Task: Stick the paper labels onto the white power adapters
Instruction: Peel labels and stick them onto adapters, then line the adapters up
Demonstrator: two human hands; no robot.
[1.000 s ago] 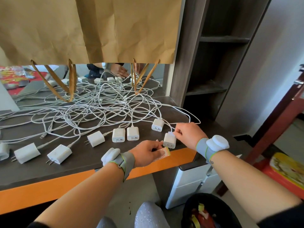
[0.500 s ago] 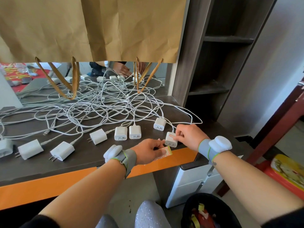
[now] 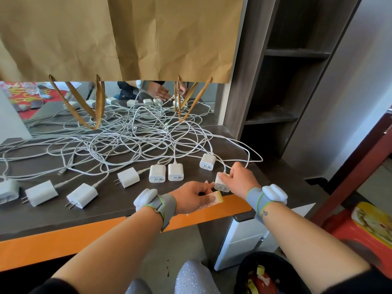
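Chargers lay in a loose row along the dark bench (image 3: 53, 217), their white cables (image 3: 131, 141) tangled in a heap behind them. The right hand (image 3: 240, 179) gripped one white charger (image 3: 221, 183) near the orange front edge of the bench, fingers curled over its top and its prongs pointing toward the person. Just beside it, the left hand (image 3: 192, 197) pinched a sheet of paper labels (image 3: 213, 200) with red outlines, the sheet lying at the bench edge and touching or nearly touching the held charger. Whether a label was already stuck on that charger could not be told.

Other chargers sat apart from the hands: a pair side by side (image 3: 166, 173), one behind the held one (image 3: 207, 161), one tilted (image 3: 128, 177), and three more toward the left (image 3: 81, 195). Brown paper bags (image 3: 118, 37) hung above the cables. Both wrists wore grey bands with white pods. A black bin (image 3: 267, 272) stood on the floor below the right forearm.
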